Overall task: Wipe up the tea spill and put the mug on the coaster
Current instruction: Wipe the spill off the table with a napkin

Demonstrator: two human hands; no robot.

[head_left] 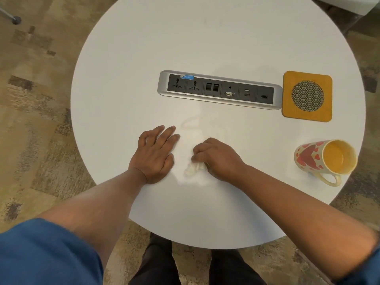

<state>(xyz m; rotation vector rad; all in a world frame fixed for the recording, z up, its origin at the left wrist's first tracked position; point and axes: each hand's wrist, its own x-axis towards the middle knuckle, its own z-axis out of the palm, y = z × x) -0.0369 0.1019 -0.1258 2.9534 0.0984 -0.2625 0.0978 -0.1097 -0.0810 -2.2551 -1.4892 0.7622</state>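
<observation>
My right hand point(218, 157) grips a crumpled white tissue point(192, 169) and holds it against the round white table point(205, 38), near its front. A faint wet smear point(197, 124) shows on the table just beyond that hand. My left hand point(156, 153) rests flat on the table to the left of the tissue, fingers straight. A mug point(327, 159) with red hearts and a yellow inside lies on its side near the right edge, mouth facing me, handle down. A yellow square coaster point(287, 95) with a round mesh centre lies behind the mug.
A silver socket strip point(219, 89) with power and data ports is set into the table's middle, left of the coaster. Patterned carpet point(41, 120) surrounds the table. My legs point(185, 268) stand below the table's front edge.
</observation>
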